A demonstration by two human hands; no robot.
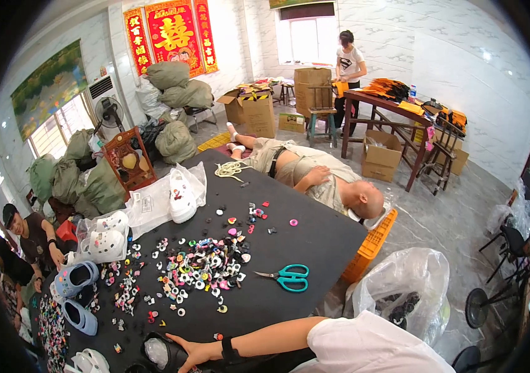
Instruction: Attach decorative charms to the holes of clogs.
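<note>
Black clog [174, 356] on dark table [314, 239], near worker; probably light, springy, best taken by rim. Right hand [198, 354] half-spread against it, grip unclear; left hand unseen.

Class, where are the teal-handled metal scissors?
In the head view, the scissors lie slightly right of centre on the dark tabletop, right of the multicoloured charm pile.

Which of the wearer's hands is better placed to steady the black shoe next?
Probably the right hand: it touches the black shoe, its forearm reaching in from the lower right. The left hand is out of view.
</note>
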